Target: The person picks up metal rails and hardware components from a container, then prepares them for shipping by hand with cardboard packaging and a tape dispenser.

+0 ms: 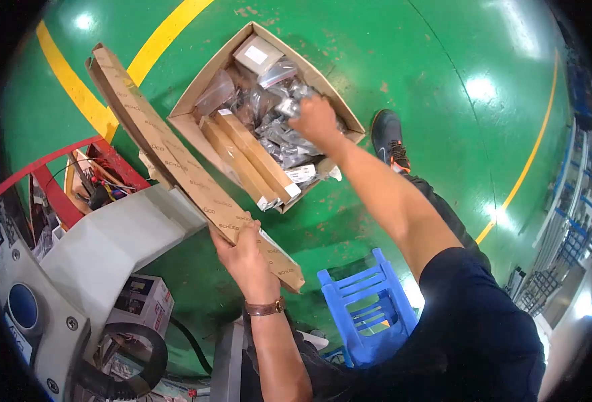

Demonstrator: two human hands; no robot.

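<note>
My left hand [244, 258] is closed around the near end of a long, narrow cardboard box [168, 151] printed with SCHÜCO lettering. That long box slants up to the far left, its far end showing open flaps. My right hand [317, 122] reaches into a big open carton [190, 100] on the floor, fingers closed at a small silvery part [288, 107], whose exact kind I cannot make out. Around it lie bagged metal parts [279, 137], two slim brown boxes [252, 151] and a small square box [258, 55].
A grey machine [121, 224] stands at the left, beside a red-framed bin [54, 194] of tools and cables. A blue plastic stool [369, 308] is near my body. My shoe [388, 137] rests right of the carton. Yellow lines [75, 80] mark the green floor [436, 134].
</note>
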